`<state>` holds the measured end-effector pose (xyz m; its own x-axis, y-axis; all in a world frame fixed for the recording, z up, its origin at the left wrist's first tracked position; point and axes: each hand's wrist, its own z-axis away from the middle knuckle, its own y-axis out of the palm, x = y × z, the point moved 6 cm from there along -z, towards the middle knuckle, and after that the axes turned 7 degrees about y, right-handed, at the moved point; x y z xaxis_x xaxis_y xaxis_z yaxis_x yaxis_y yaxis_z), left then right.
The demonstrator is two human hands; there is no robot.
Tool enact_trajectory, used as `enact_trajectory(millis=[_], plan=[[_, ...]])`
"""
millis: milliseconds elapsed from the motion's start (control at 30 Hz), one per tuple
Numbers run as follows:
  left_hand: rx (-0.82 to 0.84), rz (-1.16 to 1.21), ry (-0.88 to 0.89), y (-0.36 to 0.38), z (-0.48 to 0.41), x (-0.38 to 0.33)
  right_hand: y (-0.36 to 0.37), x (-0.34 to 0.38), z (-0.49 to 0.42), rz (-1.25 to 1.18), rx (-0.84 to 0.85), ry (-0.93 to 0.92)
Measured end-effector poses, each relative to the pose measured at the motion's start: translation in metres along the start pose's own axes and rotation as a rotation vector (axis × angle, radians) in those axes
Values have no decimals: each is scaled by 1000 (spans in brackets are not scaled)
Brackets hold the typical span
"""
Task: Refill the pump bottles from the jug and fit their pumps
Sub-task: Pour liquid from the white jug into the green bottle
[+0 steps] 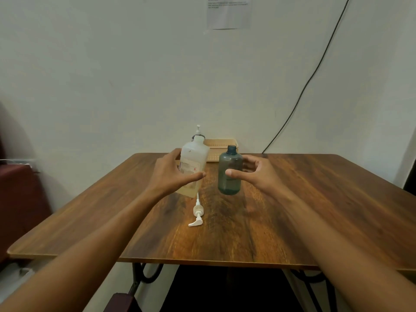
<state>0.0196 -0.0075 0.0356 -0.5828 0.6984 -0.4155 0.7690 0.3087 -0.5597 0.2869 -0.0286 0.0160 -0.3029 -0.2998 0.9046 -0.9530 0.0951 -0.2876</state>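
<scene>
A: Item one, surface?
B: Brown wood-grain laminate table (292, 210) on dark metal legs, set against a pale wall.

A: Item two, vessels?
B: Translucent whitish rectangular plastic jug (194, 162), labelled, with yellowish liquid in its lower part. It leans, top tilted toward one o'clock. Just beside it at three o'clock stands a smoky blue-grey round plastic bottle (230, 171), upright, neck open, no pump on it.

A: Item three, pumps?
B: One loose white plastic pump (197, 213) lies flat on the table at six o'clock from the jug, spout nearest the viewer, tube pointing up under the jug's base. A second white pump head (198, 129) shows above the jug's top at twelve o'clock; what it is fitted to, I cannot tell.

A: Item four, hands?
B: Left hand (173, 174) cupped around the jug's left side, thumb across the front, fingers behind: it appears to grip the jug. Right hand (254, 171) open wide, thumb at the bottle's front, fingers curled at its right side; contact cannot be confirmed.

A: Item five, background?
B: Beige slotted plastic basket (221, 149) at twelve o'clock behind both vessels, against the wall. White printed paper sheet (228, 13) stuck on the wall above. Thin dark cable (315, 73) runs diagonally down the wall at two o'clock.
</scene>
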Motion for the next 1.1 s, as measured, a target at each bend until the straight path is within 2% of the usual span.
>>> enact_trajectory(millis=[133,600,1100], plan=[[-52,54,-81,2,13,12,2,-6,2,2,-6,13],[-63,68,-295,11,35,71,-2,-18,9,-23,-14,57],[-17,152,-383,24,49,94,-8,-22,15,-23,-3,51]])
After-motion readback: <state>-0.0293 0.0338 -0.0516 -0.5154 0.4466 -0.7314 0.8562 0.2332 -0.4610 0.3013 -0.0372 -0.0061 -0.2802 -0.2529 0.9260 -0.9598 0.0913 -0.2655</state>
